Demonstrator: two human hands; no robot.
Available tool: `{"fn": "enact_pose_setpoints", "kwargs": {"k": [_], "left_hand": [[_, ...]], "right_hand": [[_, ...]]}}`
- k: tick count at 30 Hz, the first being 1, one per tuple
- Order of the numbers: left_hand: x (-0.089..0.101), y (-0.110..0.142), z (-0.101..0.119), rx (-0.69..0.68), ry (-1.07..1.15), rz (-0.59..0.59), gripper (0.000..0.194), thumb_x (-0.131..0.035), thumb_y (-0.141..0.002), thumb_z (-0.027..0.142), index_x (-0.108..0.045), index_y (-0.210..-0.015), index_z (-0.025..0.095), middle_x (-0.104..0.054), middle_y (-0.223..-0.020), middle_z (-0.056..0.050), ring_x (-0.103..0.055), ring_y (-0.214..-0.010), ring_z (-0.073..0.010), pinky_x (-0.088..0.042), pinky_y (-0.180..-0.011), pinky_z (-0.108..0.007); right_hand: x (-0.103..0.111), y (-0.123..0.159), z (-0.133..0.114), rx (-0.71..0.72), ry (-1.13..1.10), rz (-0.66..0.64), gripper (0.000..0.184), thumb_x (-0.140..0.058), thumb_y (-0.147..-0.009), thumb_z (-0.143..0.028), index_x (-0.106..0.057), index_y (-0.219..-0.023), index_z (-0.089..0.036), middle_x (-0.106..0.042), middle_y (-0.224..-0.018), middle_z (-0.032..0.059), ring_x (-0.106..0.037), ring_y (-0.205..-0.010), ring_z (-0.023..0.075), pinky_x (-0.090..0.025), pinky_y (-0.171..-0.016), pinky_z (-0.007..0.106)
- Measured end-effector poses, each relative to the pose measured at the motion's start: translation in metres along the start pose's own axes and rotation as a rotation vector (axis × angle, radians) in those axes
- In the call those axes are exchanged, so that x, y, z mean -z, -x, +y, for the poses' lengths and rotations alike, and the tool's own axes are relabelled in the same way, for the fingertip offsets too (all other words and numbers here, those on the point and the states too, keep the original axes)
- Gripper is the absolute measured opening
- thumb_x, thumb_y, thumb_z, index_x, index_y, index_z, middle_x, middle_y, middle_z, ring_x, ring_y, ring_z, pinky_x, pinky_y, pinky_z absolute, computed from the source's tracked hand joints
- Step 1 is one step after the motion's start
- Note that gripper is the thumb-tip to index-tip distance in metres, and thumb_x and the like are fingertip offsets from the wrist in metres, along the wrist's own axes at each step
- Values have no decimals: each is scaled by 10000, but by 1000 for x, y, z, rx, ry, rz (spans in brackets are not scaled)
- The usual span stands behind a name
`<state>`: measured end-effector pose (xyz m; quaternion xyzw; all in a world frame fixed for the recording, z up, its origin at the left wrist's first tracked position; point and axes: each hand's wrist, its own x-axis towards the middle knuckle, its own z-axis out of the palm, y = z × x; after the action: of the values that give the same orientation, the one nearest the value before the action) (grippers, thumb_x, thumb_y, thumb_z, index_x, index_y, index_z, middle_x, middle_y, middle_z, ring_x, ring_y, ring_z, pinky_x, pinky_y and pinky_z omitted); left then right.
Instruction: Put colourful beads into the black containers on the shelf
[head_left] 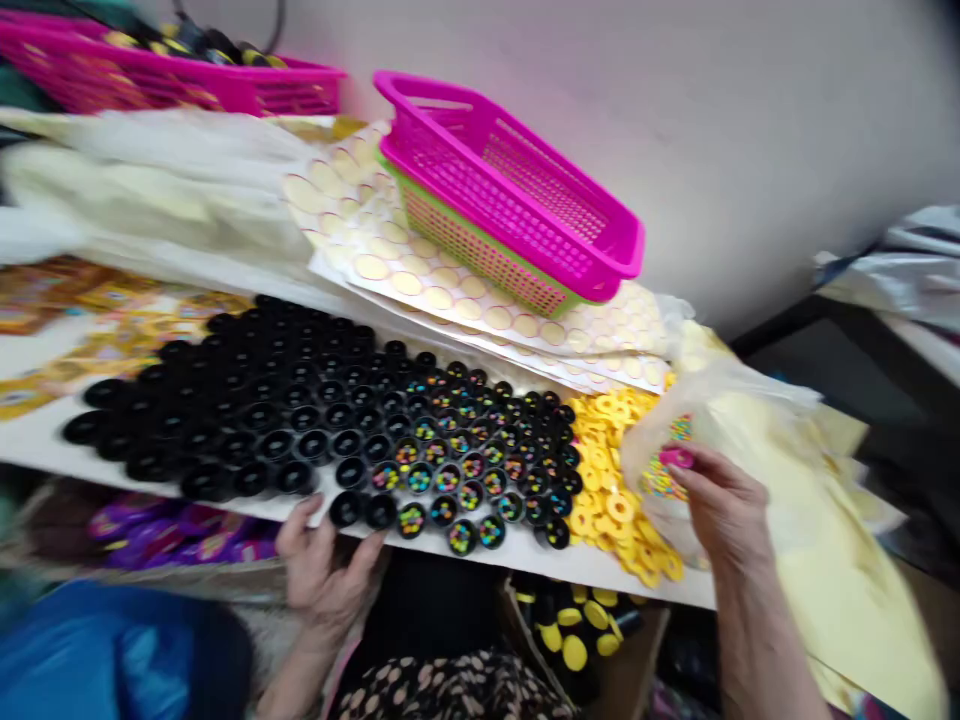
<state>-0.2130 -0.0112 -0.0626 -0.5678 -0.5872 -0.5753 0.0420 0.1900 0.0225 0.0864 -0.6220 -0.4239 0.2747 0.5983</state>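
Observation:
Many small black cups [247, 400] stand in rows on a white board [45, 440]; those toward the right [457, 480] hold coloured beads. My left hand [326, 565] rests at the board's near edge, fingers spread, touching the front row of cups. My right hand [724, 505] pinches a small pink scoop [677, 458] at the mouth of a clear plastic bag [675, 440] with coloured beads inside. A heap of yellow rings [611, 490] lies between the cups and the bag.
A pink basket nested in a green one [517, 190] sits tilted on sheets of round stickers [420, 280]. Another pink basket [172, 80] stands at the back left. Under the board, a carton holds black-and-yellow pieces [574, 625]. Pale yellow sheets [847, 580] lie at the right.

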Motion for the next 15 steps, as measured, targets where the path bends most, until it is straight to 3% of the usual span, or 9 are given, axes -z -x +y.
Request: {"fn": "enact_pose_setpoints", "kwargs": {"k": [3,8,11,15], "left_hand": [[6,2,5,18,26,-52,496,-716,-722,229,-543,-1186,203,-456,-1240,-122,-494,-1144,-244,-445,-953,-388],[10,6,4,71,29,-89,509,-690,-747,236,-510,-1223,218,-421,-1274,-118,-464,-1182,-252,-448,-970,-398],[11,8,3,65,39,-87,515,-695,-742,223,-510,-1223,215,-421,-1273,-120,-474,-1171,-248,-472,-945,-381],[11,10,2,74,63,-91,494,-694,-741,215,-525,-1205,198,-411,-1285,-135,-469,-1186,-258,-464,-967,-406]], "right_hand": [[-48,12,-27,15,-71,-150,321,-796,-593,-186,-711,-900,-226,-702,-831,28,-641,-743,166,-519,-715,322],[-156,20,-43,79,44,-646,198,-727,-706,-271,-686,-895,-227,-669,-806,16,-596,-696,158,-485,-637,305],[-212,15,-39,323,220,-844,148,-630,-788,-256,-670,-923,-212,-642,-825,15,-551,-744,157,-447,-692,309],[-252,8,-42,671,604,-1007,172,-506,-858,-188,-657,-934,-216,-620,-870,31,-480,-839,181,-374,-730,308]]}}
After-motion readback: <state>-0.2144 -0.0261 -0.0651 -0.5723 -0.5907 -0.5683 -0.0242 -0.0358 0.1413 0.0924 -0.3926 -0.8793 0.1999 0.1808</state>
